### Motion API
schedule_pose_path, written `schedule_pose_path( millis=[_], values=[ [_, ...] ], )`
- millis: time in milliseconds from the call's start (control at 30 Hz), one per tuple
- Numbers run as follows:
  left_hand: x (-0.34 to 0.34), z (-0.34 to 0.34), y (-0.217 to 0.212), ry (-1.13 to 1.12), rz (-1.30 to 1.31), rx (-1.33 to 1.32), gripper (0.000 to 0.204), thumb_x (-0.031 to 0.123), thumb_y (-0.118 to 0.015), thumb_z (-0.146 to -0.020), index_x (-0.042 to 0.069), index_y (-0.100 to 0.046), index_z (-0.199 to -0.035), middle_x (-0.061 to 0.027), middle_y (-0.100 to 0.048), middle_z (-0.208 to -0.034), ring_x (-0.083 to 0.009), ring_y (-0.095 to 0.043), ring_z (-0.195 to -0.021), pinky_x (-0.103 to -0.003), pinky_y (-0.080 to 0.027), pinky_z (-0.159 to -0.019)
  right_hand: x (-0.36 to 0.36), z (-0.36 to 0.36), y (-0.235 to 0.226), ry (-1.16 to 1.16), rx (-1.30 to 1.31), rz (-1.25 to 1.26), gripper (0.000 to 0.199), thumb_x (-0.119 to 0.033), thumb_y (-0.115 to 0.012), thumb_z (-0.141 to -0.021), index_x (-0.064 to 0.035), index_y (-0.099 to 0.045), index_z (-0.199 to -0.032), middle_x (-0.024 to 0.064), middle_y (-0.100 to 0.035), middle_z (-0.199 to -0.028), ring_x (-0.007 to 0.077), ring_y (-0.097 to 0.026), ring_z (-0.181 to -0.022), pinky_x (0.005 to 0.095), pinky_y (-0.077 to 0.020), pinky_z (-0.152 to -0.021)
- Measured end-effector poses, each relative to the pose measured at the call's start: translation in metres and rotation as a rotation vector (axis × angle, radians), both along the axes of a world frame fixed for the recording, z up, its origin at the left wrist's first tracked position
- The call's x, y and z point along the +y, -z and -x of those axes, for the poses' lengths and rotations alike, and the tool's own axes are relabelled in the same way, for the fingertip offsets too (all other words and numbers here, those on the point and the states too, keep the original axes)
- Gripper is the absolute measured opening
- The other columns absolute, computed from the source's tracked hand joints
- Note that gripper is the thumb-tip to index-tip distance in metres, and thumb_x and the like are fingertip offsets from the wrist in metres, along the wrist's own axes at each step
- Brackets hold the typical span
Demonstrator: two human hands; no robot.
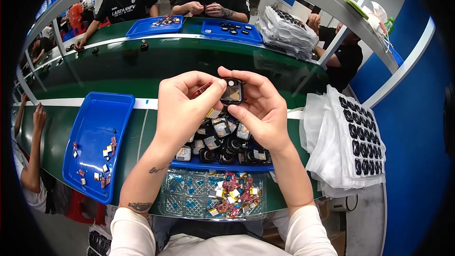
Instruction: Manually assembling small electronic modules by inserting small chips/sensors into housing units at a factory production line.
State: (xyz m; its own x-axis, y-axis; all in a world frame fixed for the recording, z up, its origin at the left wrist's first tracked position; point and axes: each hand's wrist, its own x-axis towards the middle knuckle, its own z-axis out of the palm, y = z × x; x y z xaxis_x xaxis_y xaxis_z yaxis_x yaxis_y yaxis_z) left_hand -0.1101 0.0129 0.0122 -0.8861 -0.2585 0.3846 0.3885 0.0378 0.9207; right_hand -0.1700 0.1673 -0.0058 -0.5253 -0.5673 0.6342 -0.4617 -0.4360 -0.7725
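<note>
An insertion step is apparently being carried out above the table [132, 147], inward from the middle of its near edge. A black case [233, 91] is being clamped by the right hand [260, 109], the thumb being placed at its near rim and the fingers around its right side. A red board [203, 90] is being pinched in the left hand [187, 99], its fingers being closed together beside the case's left rim. A yellow-and-white component [213, 113] is showing below the left thumb; whether it is being joined to the board cannot be told.

For the next move, alignment of the board with the case opening is probably being called for, then light seating pressure while the case is being steadied.

The case's open face is being turned up toward the wearer; its outline being nearly square, no clear long axis is being presented. The board's long axis is being directed obliquely, rising from the table's left edge side toward its far edge and the case.

Beneath the hands, similar cases [215, 142] are lying heaped in a blue tray [189, 165].
</note>
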Motion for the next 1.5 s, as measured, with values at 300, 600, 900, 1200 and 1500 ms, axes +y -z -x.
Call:
schedule_pose_path(
  millis=[300,600,900,1200,1500],
  values=[
    [0.012,0.004,0.014,-0.132,0.111,0.081,0.012,0.007,-0.066,-0.087,-0.005,-0.067,-0.085,-0.0049,-0.067,-0.073,-0.0071,-0.063,-0.064,-0.018,-0.050,-0.057,-0.006,-0.013,0.000,0.149,0.000,0.042,0.038,0.012,-0.053,-0.085,0.0050,-0.047,-0.122,0.0166,-0.054,-0.129,0.0180,-0.059,-0.110,0.0284,-0.0525,-0.090],
    [0.023,0.003,0.016,-0.143,0.119,0.184,0.010,0.006,-0.069,-0.083,-0.004,-0.069,-0.085,-0.0062,-0.068,-0.069,-0.0068,-0.063,-0.064,-0.020,-0.049,-0.058,-0.005,-0.009,0.007,0.289,-0.060,0.165,0.015,0.004,-0.056,-0.090,0.0036,-0.054,-0.105,0.0180,-0.064,-0.113,0.0158,-0.064,-0.098,0.0260,-0.0542,-0.082],
    [0.015,-0.004,0.008,-0.081,0.182,0.183,0.009,0.003,-0.068,-0.086,-0.004,-0.067,-0.090,-0.0040,-0.067,-0.080,-0.0053,-0.060,-0.070,-0.016,-0.045,-0.061,0.003,0.001,0.000,0.281,-0.251,0.254,0.015,0.002,-0.059,-0.090,0.0010,-0.052,-0.103,0.0200,-0.065,-0.108,0.0147,-0.064,-0.093,0.0257,-0.0527,-0.082],
    [0.011,-0.004,0.005,0.085,0.123,0.055,0.013,0.010,-0.071,-0.085,-0.001,-0.065,-0.081,-0.0011,-0.064,-0.070,-0.0031,-0.058,-0.064,-0.018,-0.047,-0.057,0.006,0.001,0.001,0.281,-0.233,0.278,0.017,0.004,-0.060,-0.087,-0.0020,-0.051,-0.100,0.0200,-0.065,-0.105,0.0172,-0.066,-0.090,0.0293,-0.0554,-0.081],
    [0.013,0.002,0.015,0.245,-0.114,-0.035,0.014,0.012,-0.070,-0.087,0.001,-0.063,-0.084,-0.0051,-0.066,-0.078,-0.0070,-0.063,-0.069,-0.020,-0.051,-0.061,0.002,-0.007,0.003,0.400,-0.043,0.284,0.017,0.010,-0.061,-0.081,-0.0017,-0.053,-0.091,0.0140,-0.066,-0.101,0.0083,-0.061,-0.086,0.0221,-0.0502,-0.075]
  ],
)
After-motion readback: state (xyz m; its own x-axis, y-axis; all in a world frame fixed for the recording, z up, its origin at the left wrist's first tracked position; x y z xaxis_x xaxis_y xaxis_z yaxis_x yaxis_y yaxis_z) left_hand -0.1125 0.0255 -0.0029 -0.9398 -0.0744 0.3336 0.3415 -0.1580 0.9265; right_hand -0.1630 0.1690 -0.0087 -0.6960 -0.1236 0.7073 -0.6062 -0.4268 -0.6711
